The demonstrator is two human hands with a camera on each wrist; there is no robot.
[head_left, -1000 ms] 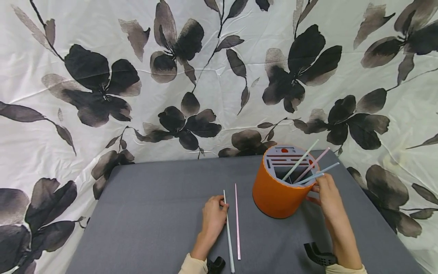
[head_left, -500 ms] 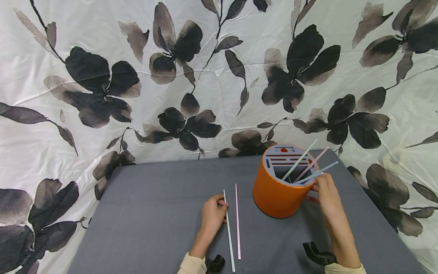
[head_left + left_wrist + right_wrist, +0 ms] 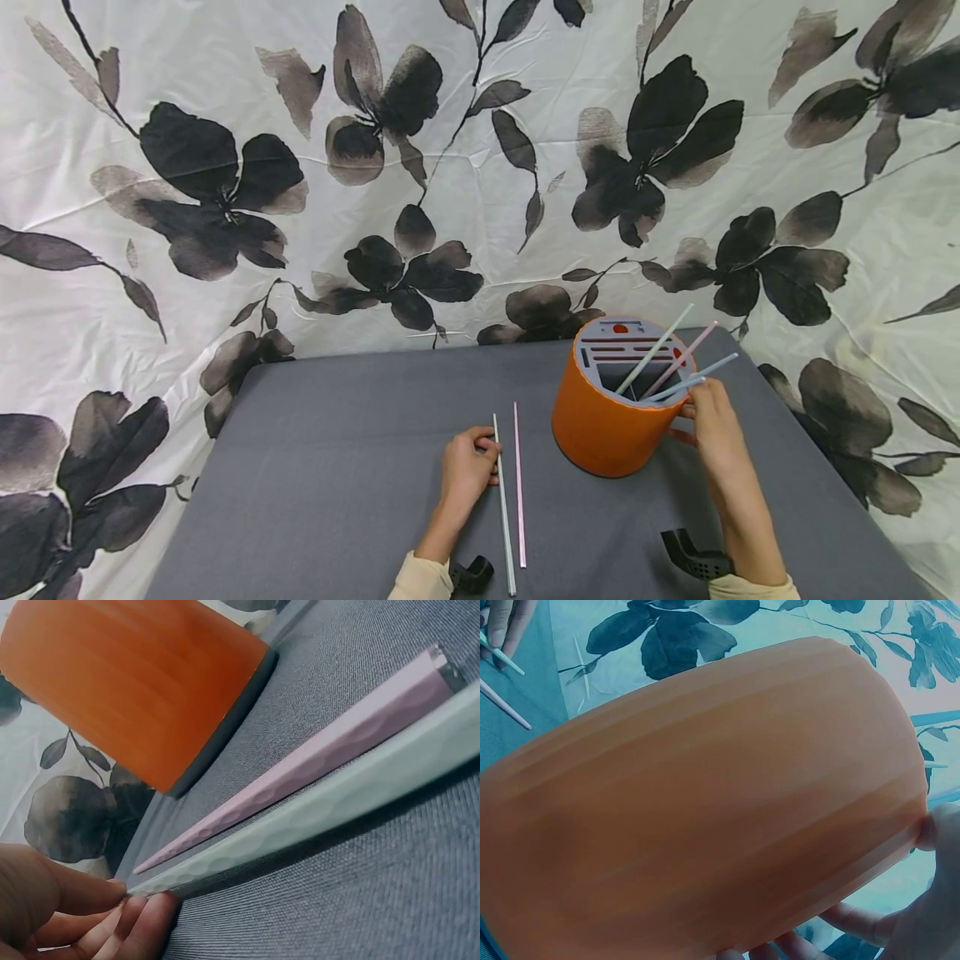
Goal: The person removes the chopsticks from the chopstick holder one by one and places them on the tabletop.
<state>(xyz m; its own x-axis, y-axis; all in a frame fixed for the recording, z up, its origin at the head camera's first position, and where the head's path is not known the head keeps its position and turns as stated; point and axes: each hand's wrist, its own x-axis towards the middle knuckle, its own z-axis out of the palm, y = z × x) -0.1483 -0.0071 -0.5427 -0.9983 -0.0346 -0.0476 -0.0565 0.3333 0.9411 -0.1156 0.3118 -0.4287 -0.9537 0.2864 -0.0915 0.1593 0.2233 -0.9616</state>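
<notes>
My left hand (image 3: pixel 467 468) pinches a pale green chopstick (image 3: pixel 505 517) near its thin tip, between thumb and fingers. In the left wrist view the green chopstick (image 3: pixel 330 799) lies just beside a pink chopstick (image 3: pixel 300 765) with a metal-capped thick end. Both run lengthwise on the grey cloth. At the right, my right hand (image 3: pixel 718 433) grips the side of an orange round utensil holder (image 3: pixel 611 433), thumb at the rim and fingers against the wall. The holder stands upright, with a green chopstick (image 3: pixel 660 343), a pink one (image 3: pixel 690 352) and blue ones (image 3: pixel 708 373) leaning in its open compartment.
The holder's grey top (image 3: pixel 592 342) has several slots and red-looking holes. A grey cloth-covered table (image 3: pixel 337 467) reaches back to a white floral sheet (image 3: pixel 480 200). Black wrist mounts (image 3: pixel 693 557) sit on both forearms.
The pinched green chopstick's tip has shifted slightly right, nearer the pink one on the table. My right hand stays on the holder.
</notes>
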